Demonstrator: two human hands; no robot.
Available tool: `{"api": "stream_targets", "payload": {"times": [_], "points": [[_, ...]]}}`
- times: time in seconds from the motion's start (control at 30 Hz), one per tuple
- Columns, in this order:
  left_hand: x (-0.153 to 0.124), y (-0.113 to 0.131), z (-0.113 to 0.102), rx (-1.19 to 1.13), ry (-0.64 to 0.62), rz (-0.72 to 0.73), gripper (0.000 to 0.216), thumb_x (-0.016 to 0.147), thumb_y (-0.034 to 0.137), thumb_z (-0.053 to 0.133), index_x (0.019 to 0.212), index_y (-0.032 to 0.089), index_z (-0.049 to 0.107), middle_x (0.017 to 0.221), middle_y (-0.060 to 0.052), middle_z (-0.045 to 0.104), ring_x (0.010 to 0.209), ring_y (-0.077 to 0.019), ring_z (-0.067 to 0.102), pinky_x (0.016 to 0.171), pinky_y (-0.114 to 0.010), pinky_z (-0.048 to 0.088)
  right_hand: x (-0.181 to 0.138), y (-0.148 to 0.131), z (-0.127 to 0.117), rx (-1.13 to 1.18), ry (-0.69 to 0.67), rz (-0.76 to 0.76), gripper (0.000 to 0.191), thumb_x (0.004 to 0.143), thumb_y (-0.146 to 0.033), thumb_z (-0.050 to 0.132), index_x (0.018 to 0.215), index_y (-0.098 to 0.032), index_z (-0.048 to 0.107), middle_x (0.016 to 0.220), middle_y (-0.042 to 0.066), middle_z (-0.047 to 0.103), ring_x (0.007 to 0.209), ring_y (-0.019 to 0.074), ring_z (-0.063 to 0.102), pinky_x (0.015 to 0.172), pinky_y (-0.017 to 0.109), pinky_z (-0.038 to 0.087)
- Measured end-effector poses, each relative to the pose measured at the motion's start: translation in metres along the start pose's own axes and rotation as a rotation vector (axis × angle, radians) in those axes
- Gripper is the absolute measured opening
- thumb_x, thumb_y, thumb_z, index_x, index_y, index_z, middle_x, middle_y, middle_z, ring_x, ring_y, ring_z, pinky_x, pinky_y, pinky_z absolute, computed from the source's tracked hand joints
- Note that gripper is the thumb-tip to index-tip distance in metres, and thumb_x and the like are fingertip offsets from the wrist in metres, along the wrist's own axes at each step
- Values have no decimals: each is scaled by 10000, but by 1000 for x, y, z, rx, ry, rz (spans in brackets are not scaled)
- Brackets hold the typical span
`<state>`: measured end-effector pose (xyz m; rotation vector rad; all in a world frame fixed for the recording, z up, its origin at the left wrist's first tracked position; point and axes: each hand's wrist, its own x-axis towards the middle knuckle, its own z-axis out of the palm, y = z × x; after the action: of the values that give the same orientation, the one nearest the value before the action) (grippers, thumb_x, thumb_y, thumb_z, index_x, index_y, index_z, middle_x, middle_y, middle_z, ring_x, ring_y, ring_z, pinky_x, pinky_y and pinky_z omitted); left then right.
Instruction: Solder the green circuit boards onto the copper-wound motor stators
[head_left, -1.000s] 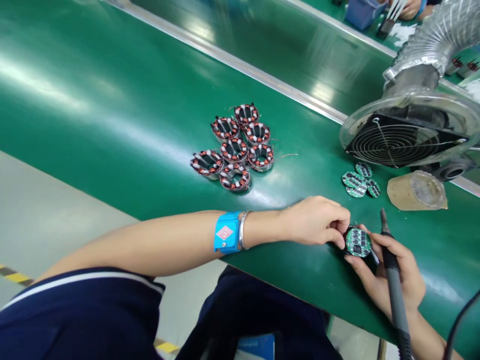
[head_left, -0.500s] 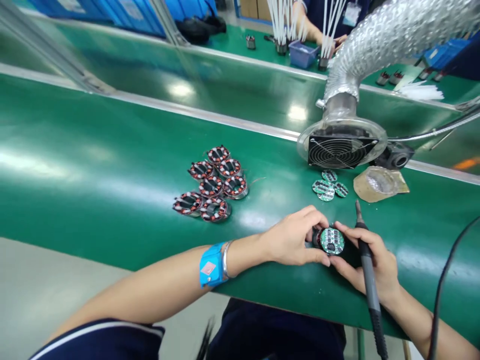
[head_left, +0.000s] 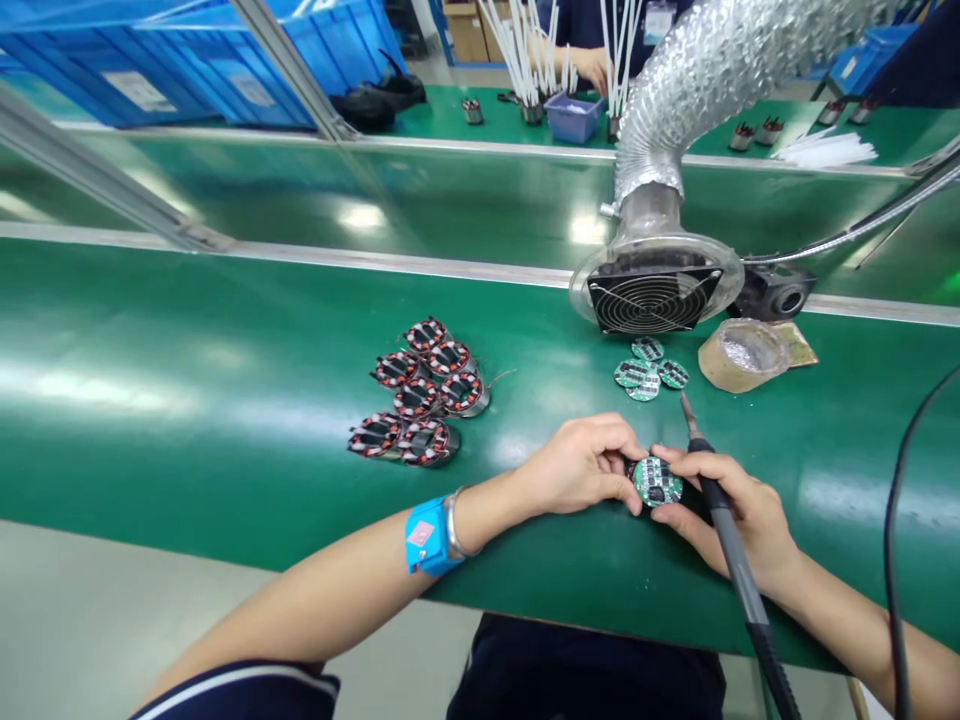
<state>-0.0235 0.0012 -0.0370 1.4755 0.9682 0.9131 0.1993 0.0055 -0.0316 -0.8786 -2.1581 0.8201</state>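
A round green circuit board [head_left: 657, 481] sits on top of a dark wound part, held between both hands over the green bench [head_left: 225, 400]. My left hand [head_left: 581, 465] pinches its left side, a blue wrist strap [head_left: 426, 536] on that arm. My right hand [head_left: 739, 520] touches the board's right edge with its fingertips and also carries a black soldering iron [head_left: 724, 525], tip pointing up and away.
Several wound stators [head_left: 420, 395] lie in a cluster to the left. Loose round green boards [head_left: 646, 372] and a roll of tape [head_left: 742, 355] lie behind the hands. A fume fan [head_left: 654, 290] on a silver hose stands behind them. Another person works at the far bench.
The view has tilted up, showing more of the far benches. Both hands stay closed on the board and part, with the soldering iron still in the right hand.
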Motion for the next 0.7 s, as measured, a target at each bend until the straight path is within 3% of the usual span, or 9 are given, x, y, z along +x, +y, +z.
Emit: {"api": "stream_targets", "payload": {"times": [0.1,0.27,0.4,0.57,0.7], "points": [[-1,2,-2,107,-35,54,368,672,321,826,907,129,618,923,-34,560,604,-77,576,579,-219,524,-2,1,2,-8,15,56,397,831,-316,722,1162,-251,513,1186,80,686,1071,225,671,892,325,587],[-1,10,3,394,-45,137,692,608,469,844,1160,150,573,968,-74,598,777,-173,604,700,-296,550,-6,12,2,-39,33,43,433,810,-416,736,1145,-253,515,1186,80,687,1052,246,678,851,333,605],[-3,17,4,571,-80,193,626,708,459,782,1219,164,574,1074,-95,638,991,-224,628,844,-316,541,-7,22,-1,-112,51,31,483,782,-505,734,1131,-247,522,1172,78,694,999,261,698,824,339,615],[-5,26,-20,841,148,15,550,711,436,766,1141,138,595,1063,-100,641,959,-255,635,855,-381,544,-7,25,-3,-193,124,57,324,890,-466,601,1126,-251,548,1154,45,705,969,226,709,770,285,618],[-14,37,-50,1116,259,-113,635,786,380,703,1298,87,467,1224,-167,578,1116,-296,560,980,-425,479,-8,22,-2,-248,99,69,300,901,-451,579,1122,-251,546,1148,24,709,1026,220,688,743,245,608]]}}
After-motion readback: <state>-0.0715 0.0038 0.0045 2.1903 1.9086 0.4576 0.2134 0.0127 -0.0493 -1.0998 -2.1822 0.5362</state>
